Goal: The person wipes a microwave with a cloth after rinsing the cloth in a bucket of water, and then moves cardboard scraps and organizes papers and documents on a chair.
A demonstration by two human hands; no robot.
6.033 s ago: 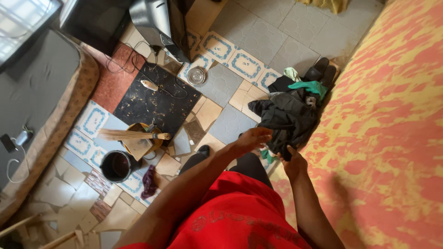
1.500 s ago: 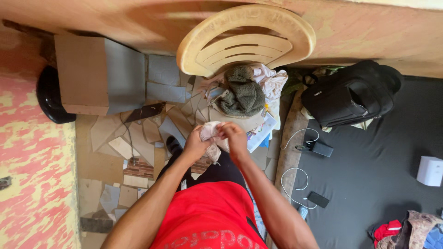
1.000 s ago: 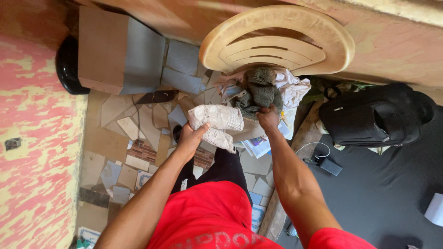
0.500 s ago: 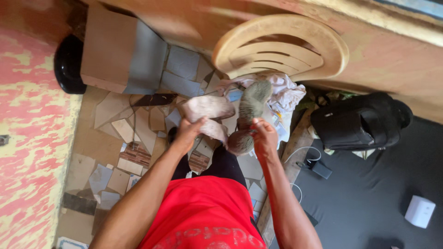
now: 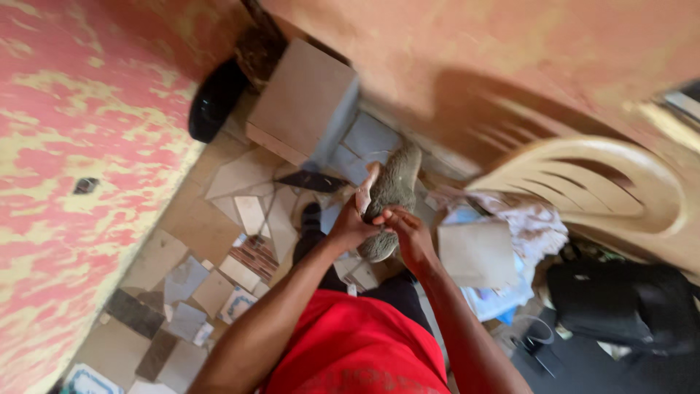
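We look down on a floor [image 5: 219,211] of broken tile pieces, and we use the pale plastic chair [image 5: 605,190] as our landmark. Left of the chair, far across the floor, a red and yellow patterned cloth [image 5: 80,146] fills the side of the view. Below the chair lies a black bag [image 5: 620,303], and just left of the chair's seat some light clothes [image 5: 503,255] are piled, probably put there to keep them off the floor. Further left of the chair, against the wall, stands a grey box [image 5: 306,102], with a dark round thing [image 5: 215,98] beside it. Between the box and the chair, we hold a grey-green sock [image 5: 394,193] up in front of the body, well above the floor, so that it hangs long and free. Our left hand [image 5: 350,226] is closed around the sock's near edge, together with a strip of lighter cloth. Our right hand [image 5: 408,233] touches the sock's lower part, fingers bent and pinching the fabric; the two hands are almost touching.
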